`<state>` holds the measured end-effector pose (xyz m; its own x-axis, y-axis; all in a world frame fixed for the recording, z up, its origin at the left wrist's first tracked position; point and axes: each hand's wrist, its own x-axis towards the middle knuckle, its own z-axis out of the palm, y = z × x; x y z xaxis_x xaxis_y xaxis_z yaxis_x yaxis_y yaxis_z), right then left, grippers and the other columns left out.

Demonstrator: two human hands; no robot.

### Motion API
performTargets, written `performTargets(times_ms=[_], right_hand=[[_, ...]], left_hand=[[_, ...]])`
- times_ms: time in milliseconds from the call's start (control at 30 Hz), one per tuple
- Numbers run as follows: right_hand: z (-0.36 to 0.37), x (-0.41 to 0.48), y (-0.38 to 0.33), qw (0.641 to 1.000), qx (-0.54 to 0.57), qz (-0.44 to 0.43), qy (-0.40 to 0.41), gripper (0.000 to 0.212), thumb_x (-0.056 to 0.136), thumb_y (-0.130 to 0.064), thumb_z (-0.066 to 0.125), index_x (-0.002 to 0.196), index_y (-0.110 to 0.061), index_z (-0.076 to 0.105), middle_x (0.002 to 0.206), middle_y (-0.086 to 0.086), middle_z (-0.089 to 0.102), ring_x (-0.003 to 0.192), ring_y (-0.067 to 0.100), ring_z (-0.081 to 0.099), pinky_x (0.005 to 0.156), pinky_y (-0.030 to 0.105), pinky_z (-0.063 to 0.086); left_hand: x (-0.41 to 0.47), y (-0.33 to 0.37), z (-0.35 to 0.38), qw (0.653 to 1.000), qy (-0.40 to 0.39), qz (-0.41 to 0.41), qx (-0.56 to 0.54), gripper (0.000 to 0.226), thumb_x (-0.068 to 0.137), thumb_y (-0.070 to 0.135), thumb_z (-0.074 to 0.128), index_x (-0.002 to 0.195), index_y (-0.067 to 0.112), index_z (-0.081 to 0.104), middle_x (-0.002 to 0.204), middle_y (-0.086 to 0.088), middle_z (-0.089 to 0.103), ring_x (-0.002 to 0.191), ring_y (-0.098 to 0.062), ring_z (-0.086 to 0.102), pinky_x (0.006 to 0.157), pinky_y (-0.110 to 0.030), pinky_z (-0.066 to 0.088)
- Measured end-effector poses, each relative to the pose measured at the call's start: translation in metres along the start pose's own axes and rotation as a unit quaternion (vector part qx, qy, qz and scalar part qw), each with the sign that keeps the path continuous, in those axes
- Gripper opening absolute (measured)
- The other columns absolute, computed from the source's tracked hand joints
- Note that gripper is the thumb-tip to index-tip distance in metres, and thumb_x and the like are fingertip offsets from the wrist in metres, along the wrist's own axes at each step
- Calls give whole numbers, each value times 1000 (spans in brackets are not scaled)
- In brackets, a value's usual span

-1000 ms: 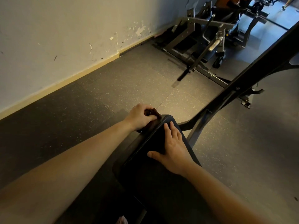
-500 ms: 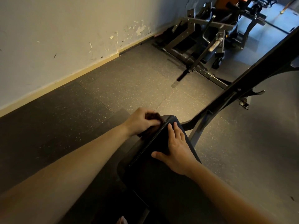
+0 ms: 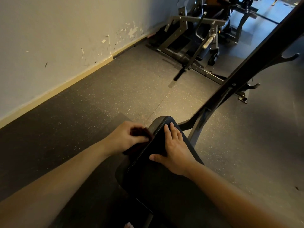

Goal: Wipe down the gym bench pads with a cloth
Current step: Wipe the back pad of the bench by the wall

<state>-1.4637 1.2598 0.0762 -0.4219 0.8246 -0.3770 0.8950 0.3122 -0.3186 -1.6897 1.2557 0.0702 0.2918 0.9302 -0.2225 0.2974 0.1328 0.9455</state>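
Note:
A black padded bench pad [image 3: 158,175] runs from the bottom centre up to its rounded far end. My left hand [image 3: 126,139] is closed around a dark brown cloth [image 3: 139,131] and presses it against the pad's left side edge, a little short of the far end. My right hand [image 3: 174,150] lies flat on the pad's top with fingers spread, pointing toward the far end. Most of the cloth is hidden under my left fingers.
A black steel frame upright [image 3: 243,76] slants up to the right from beside the pad. A grey weight machine [image 3: 197,41] stands at the back by the scuffed wall [image 3: 65,38]. Speckled rubber flooring [image 3: 131,89] surrounds the bench.
My left hand with the cloth has slid back along the pad's left edge, away from the far corner toward me. My right hand stays flat on top.

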Motion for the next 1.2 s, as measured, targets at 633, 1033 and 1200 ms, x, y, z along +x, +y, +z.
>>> performTargets(times_ms=[633, 1033, 1200], right_hand=[[5, 2, 4, 1000, 9, -3, 2, 119, 86, -72, 58, 158, -23, -23, 164, -2, -34, 153, 21, -24, 126, 47, 5], [6, 2, 4, 1000, 0, -11, 9, 120, 85, -75, 57, 158, -22, -23, 165, 0, -31, 154, 23, -22, 125, 47, 7], [6, 3, 3, 1000, -3, -4, 0, 121, 86, -72, 59, 158, -21, -23, 165, 2, -32, 153, 24, -24, 126, 50, 6]], left_hand=[[22, -16, -5, 999, 33, -20, 25, 11, 90, 11, 76, 98, 18, 75, 86, 2, 74, 81, -3, 72, 77, -21, 58], [-6, -26, -12, 999, -5, -30, -13, 16, 91, 13, 75, 107, 15, 76, 97, -3, 77, 92, -17, 74, 84, -28, 60], [8, -23, -1, 997, 59, -3, 54, 11, 90, 16, 77, 98, 22, 75, 88, 6, 74, 85, -7, 72, 85, -26, 58]])
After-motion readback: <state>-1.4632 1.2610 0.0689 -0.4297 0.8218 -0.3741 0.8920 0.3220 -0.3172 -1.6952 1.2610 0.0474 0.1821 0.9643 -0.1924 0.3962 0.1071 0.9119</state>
